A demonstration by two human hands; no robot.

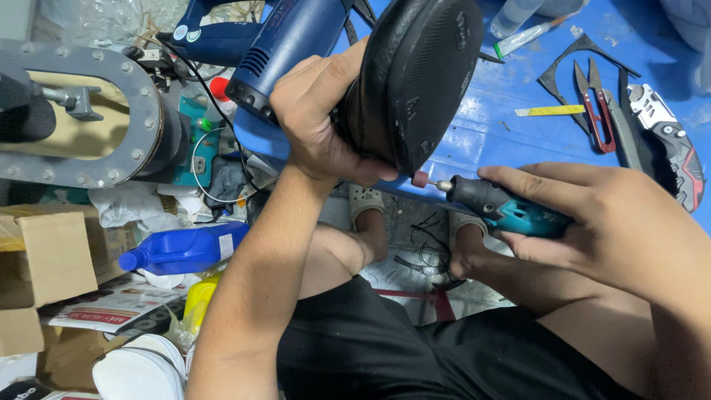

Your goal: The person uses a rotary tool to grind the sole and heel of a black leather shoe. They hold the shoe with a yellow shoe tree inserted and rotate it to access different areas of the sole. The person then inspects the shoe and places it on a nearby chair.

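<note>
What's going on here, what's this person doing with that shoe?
A seated person holds a black shoe sole-up in the left hand, over a blue workbench. The right hand grips a small teal rotary tool, its grinding tip at the lower edge of the sole. A blue heat gun, thread snips and a utility knife lie on the bench; a blue bottle lies on the cluttered floor to the left.

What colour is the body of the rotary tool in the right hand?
Teal with a black nose, held in the right hand; the rotary tool shows in the head view.
</note>
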